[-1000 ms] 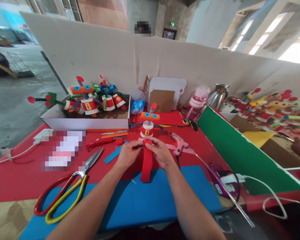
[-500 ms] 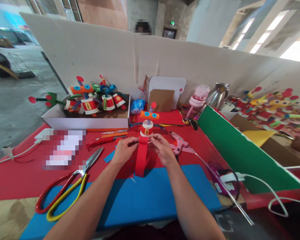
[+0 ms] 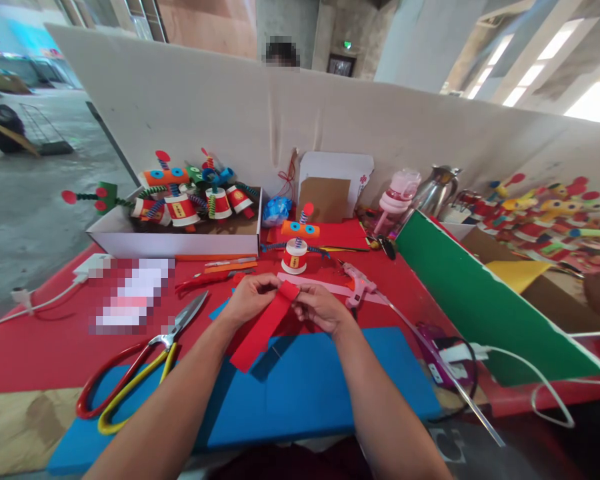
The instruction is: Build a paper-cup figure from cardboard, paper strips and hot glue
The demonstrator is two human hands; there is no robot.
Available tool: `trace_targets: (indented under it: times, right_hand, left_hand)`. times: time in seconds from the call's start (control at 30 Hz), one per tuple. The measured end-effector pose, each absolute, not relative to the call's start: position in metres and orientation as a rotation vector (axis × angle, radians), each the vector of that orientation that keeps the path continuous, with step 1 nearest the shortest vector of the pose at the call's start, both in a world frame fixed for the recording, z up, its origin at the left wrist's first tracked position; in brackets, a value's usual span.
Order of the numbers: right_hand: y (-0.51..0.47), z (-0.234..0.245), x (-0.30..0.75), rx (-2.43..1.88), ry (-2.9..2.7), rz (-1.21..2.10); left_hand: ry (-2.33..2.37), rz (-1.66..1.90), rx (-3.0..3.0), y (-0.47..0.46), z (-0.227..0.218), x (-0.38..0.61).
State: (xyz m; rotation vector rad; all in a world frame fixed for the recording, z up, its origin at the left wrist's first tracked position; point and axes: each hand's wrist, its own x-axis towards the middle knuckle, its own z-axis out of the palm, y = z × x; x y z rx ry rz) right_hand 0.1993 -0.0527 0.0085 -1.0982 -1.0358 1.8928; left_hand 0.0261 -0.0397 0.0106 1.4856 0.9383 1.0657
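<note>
Red tabletop [image 3: 40, 353], red strip [image 3: 263, 327] slanting near-left to far-right, both hands pinching far end

A matt red foam strip [image 3: 263, 325], soft-looking and smooth, bends between bare hands above a matt blue foam sheet [image 3: 300, 393] at the table's near edge. Scissors [image 3: 145, 363] beside it show bright metal blades and glossy red-and-yellow plastic handles (the shiniest things on the red cloth-like table cover [image 3: 45, 347]). A polished metal kettle [image 3: 433, 190] gleams toward the far right edge.
</note>
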Motion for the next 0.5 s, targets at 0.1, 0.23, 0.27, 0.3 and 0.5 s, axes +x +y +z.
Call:
trace_targets:
  times: [0.1,0.23,0.27,0.3,0.5]
  right_hand:
    - [-0.052,0.006,0.199,-1.067,-1.021,1.948]
    - [-0.048,0.004,0.198,-0.958,-0.882,1.777]
    - [-0.046,0.004,0.198,-0.928,-0.831,1.714]
    - [-0.045,0.003,0.198,-0.902,-0.782,1.660]
    - [-0.043,0.003,0.193,-0.813,-0.566,1.514]
  left_hand:
    - [0.928,1.088,1.502,-0.038,0.010,0.026]
    - [1.019,1.170,1.412,-0.039,0.016,0.024]
    - [1.084,1.205,1.387,-0.040,0.019,0.022]
    - [1.162,1.243,1.377,-0.042,0.022,0.020]
    - [1.381,1.264,1.726,-0.059,0.041,0.002]
